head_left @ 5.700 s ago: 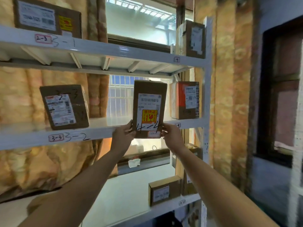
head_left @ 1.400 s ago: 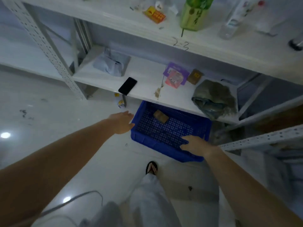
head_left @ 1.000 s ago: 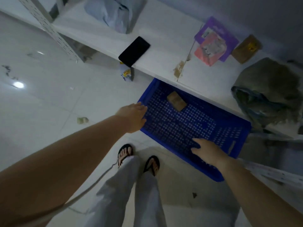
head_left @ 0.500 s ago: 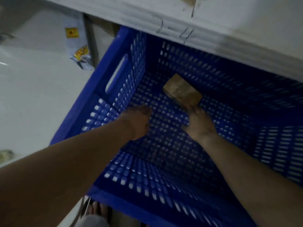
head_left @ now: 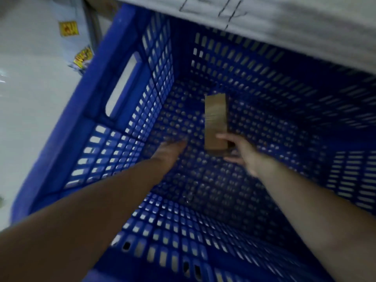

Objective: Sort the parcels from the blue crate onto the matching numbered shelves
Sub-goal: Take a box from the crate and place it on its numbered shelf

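Observation:
A blue perforated crate (head_left: 97, 110) fills the view, seen from above. Inside it a small brown cardboard parcel (head_left: 215, 117) stands tilted on end, lifted off the crate floor. My right hand (head_left: 239, 152) grips its lower end, thumb on the near face and fingers behind. My left hand (head_left: 169, 152) reaches down into the crate to the left of the parcel, fingers together and blurred, holding nothing that I can see. No other parcel shows in the crate.
A white shelf edge (head_left: 284, 27) with a handwritten number overhangs the crate's far side. Pale tiled floor (head_left: 30, 108) lies to the left, with a yellow-printed wrapper (head_left: 82, 58) by a shelf post.
My right hand has closed on the parcel and tipped it up from lying flat. The camera has moved closer over the crate. My left hand has stayed low beside it.

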A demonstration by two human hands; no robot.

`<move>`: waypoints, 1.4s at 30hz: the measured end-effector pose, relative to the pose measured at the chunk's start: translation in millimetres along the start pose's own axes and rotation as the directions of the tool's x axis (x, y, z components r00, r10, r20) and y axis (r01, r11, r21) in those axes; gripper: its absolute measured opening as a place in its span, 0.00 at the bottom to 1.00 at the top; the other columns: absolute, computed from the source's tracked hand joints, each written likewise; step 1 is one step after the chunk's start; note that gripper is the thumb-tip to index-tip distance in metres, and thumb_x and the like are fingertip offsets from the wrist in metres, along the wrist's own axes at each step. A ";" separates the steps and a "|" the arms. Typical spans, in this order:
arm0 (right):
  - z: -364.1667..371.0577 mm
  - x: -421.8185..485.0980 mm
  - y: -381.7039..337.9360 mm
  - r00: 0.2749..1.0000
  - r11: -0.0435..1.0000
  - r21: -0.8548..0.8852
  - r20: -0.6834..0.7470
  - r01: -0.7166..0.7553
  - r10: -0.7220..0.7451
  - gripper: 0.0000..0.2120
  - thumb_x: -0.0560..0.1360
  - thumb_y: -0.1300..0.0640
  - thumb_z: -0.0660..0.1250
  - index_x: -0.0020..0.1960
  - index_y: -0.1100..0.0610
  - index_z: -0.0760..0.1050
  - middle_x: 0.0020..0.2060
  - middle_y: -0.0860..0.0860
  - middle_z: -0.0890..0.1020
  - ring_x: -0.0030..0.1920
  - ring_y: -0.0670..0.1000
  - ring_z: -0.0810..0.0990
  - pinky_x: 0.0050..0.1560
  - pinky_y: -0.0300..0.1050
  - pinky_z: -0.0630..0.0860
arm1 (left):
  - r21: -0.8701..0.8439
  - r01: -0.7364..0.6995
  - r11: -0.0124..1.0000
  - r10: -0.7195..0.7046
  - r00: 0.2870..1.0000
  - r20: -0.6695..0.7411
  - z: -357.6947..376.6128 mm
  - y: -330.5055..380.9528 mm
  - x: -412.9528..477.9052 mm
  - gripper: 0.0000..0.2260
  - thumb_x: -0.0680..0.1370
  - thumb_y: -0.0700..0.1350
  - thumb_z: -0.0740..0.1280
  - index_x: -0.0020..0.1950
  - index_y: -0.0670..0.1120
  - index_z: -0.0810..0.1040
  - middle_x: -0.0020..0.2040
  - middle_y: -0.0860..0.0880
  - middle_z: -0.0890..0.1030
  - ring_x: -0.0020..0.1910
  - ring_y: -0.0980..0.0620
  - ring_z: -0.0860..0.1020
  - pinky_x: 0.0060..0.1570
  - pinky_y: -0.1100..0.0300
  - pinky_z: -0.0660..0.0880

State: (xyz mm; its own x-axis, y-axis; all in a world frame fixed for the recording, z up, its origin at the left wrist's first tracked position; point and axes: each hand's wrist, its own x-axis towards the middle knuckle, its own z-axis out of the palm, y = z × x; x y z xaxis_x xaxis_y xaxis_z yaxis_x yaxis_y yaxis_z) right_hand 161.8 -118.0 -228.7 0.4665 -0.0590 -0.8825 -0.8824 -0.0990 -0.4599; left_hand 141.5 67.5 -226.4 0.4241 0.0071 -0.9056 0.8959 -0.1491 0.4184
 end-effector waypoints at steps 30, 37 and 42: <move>-64.0 -678.5 -148.9 0.846 0.846 0.104 0.056 0.523 -0.530 0.19 0.69 0.54 0.71 0.60 0.48 0.77 0.55 0.47 0.84 0.55 0.49 0.83 0.51 0.48 0.81 | -0.265 -0.564 0.782 0.608 0.596 0.524 -32.2 142.9 -627.4 0.26 0.73 0.41 0.68 0.70 0.51 0.68 0.65 0.49 0.77 0.66 0.50 0.74 0.68 0.50 0.68; -31.1 -907.8 -150.8 0.662 0.663 0.007 -0.026 0.749 -0.749 0.26 0.68 0.53 0.71 0.65 0.50 0.73 0.55 0.47 0.84 0.56 0.49 0.82 0.59 0.51 0.77 | -0.388 -0.704 0.594 0.784 0.399 0.477 -74.0 129.8 -838.1 0.26 0.72 0.40 0.70 0.70 0.49 0.69 0.61 0.48 0.80 0.62 0.52 0.77 0.66 0.57 0.71; -13.1 -1069.9 -156.8 0.441 0.444 -0.035 -0.064 0.895 -0.895 0.31 0.67 0.54 0.71 0.69 0.50 0.69 0.56 0.47 0.83 0.57 0.50 0.81 0.59 0.51 0.77 | -0.431 -0.784 0.446 0.860 0.241 0.450 -98.4 151.0 -991.9 0.28 0.71 0.37 0.70 0.70 0.45 0.68 0.60 0.45 0.81 0.60 0.48 0.79 0.62 0.55 0.75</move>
State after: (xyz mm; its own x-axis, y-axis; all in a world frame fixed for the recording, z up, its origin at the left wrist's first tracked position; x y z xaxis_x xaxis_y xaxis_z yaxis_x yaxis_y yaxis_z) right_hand -198.2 -52.4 788.9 0.9996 -0.0012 0.0285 0.0281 -0.1311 -0.9910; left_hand -130.9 135.2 742.0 0.8134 -0.5712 0.1099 0.1237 0.3545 0.9268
